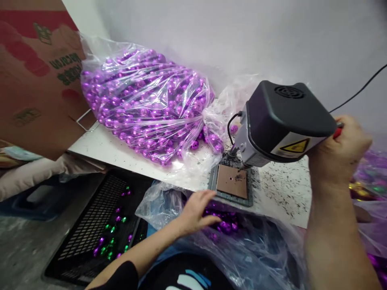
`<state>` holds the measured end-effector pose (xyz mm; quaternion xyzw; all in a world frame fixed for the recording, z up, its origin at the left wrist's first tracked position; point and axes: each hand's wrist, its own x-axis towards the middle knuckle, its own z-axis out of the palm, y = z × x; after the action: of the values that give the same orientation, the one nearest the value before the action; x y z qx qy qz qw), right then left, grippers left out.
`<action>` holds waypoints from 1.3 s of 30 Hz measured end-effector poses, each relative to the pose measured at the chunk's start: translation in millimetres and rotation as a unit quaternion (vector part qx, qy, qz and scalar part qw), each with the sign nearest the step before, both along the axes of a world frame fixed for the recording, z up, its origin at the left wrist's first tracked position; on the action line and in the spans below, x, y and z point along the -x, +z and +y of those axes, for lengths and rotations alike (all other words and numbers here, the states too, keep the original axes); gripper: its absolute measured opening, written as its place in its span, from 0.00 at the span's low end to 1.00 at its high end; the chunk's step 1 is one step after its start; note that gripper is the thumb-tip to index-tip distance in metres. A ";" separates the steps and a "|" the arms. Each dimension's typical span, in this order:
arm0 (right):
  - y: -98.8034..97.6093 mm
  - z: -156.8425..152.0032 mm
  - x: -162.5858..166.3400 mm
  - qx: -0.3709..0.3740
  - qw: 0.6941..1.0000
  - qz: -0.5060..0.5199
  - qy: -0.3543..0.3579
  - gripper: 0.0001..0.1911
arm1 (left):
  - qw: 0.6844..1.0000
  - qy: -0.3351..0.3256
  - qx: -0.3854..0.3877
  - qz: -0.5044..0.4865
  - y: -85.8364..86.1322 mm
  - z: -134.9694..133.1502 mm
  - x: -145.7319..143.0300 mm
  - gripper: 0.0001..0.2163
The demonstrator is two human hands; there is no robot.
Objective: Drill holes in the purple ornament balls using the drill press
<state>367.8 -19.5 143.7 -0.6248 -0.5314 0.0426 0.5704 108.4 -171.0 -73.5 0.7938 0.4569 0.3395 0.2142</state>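
The step in hand looks like working the black-headed machine (290, 117) over the brown square pad (232, 188), with the right hand (347, 141) on the control. Its grip is curled round the red handle (338, 131) at the machine's end; how firmly, I cannot tell. The left hand (198, 211) is at the front edge of the bench (93, 147), near the plate (249, 195), its fingers loosely spread and thumb apart, with nothing visible in the grip. Whether a fingertip touches the plate's near corner is unclear.

The next move, I judge, calls for a steady right hand and for the left fingers to be kept clear of the nozzle (244, 166).

The machine's head is a matt black housing with a round vent on top and a yellow warning label on its side; it juts over the bench near the front edge. The pad lies flat on the plate beneath it, plain brown with a small dark hole near its middle. Dark specks litter the bench around the plate. Back and left of it, a clear bag (145, 104) of shiny purple beads lies along the bench.
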 end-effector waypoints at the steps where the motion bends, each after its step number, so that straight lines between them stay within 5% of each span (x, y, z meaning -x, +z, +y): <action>1: 1.9 -1.8 1.4 0.008 1.000 0.003 0.002 0.14 | 0.996 0.077 -0.032 -0.022 3.0 11.4 22.1 0.29; 3: 4.6 -3.7 3.7 0.015 1.000 0.001 0.005 0.12 | 0.952 0.290 -0.085 -0.054 11.7 44.2 76.1 0.23; 5: 6.2 -3.2 5.6 0.011 1.000 -0.005 -0.007 0.12 | 0.861 0.491 -0.110 -0.071 21.6 83.4 132.6 0.23; 8: 7.1 0.5 7.9 0.005 0.999 -0.009 -0.037 0.12 | 0.771 0.628 -0.061 -0.086 30.9 137.6 188.8 0.25; 10: 6.8 2.7 8.9 0.002 0.999 -0.003 -0.037 0.11 | 0.779 0.621 -0.024 -0.083 29.8 162.0 196.7 0.25; 12: 6.0 3.4 9.1 -0.004 0.999 0.005 -0.034 0.11 | 0.820 0.570 -0.005 -0.054 23.5 173.2 187.3 0.25; 18: 2.9 -0.8 3.9 0.008 1.000 0.021 -0.009 0.12 | 0.919 0.381 -0.015 0.095 9.1 156.0 170.5 0.18; 20: 2.0 -1.4 1.3 0.011 1.000 0.010 -0.001 0.12 | 0.915 0.396 -0.023 0.069 11.5 148.8 180.8 0.18; 24: 2.0 -0.9 0.0 0.001 1.000 0.000 0.008 0.13 | 0.822 0.560 -0.105 -0.009 26.7 147.0 197.7 0.21; 26: 2.8 -0.7 1.2 0.001 1.000 0.003 0.012 0.13 | 0.802 0.579 -0.144 -0.017 40.3 154.7 197.1 0.24; 30: 4.7 -0.6 3.2 0.006 1.000 -0.006 0.014 0.13 | 0.838 0.518 -0.168 0.029 73.0 186.6 184.2 0.26; 34: 5.2 0.0 2.8 -0.002 1.000 -0.013 -0.002 0.13 | 0.895 0.416 -0.091 0.134 94.5 217.4 173.6 0.21; 39: 2.1 2.1 -0.7 -0.003 1.000 0.005 0.025 0.13 | 0.884 0.428 -0.062 0.176 116.3 236.9 148.9 0.17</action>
<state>368.5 -17.4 145.8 -0.6090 -0.5442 0.0586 0.5741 -40.5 65.9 42.8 0.5795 0.7603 0.2808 -0.0858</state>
